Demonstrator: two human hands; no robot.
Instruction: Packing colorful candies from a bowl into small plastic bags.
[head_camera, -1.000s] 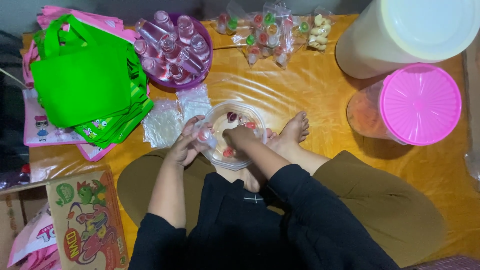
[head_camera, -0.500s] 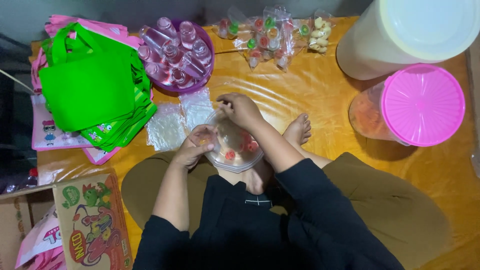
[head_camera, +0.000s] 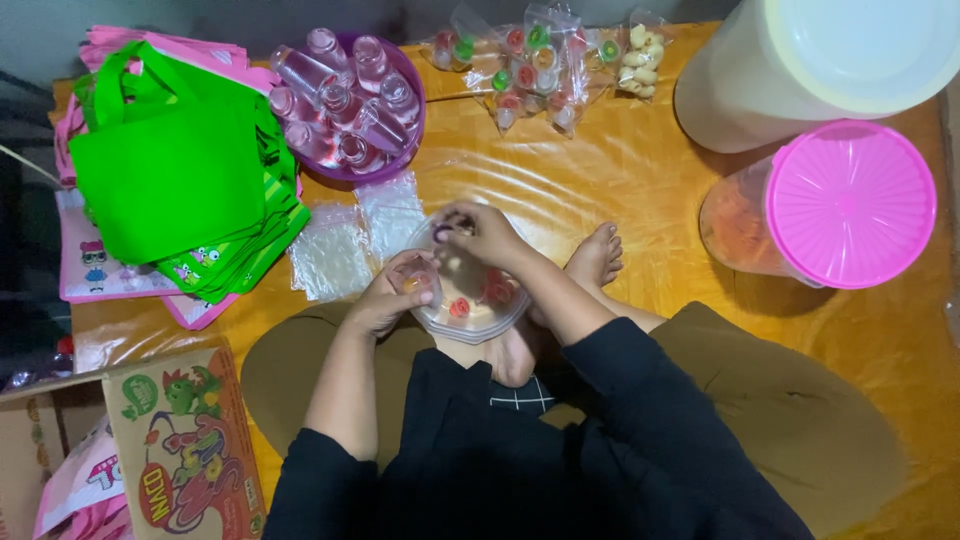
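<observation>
Resting in the lap between both hands, the clear plastic bag of small jelly cups (head_camera: 470, 300) looks light, soft and slippery, best pinched at its mouth, where the left hand (head_camera: 392, 298) grasps the rim and the right hand (head_camera: 483, 232) pinches a small piece.

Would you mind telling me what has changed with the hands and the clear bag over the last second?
The right hand, which was reaching down into the clear bag of small sweets, has lifted to the bag's far edge with something small pinched in its fingers. The left hand has kept hold of the bag's near-left side. The green bags, the bowl of bottles and the pink-lidded tub have not moved.
</observation>
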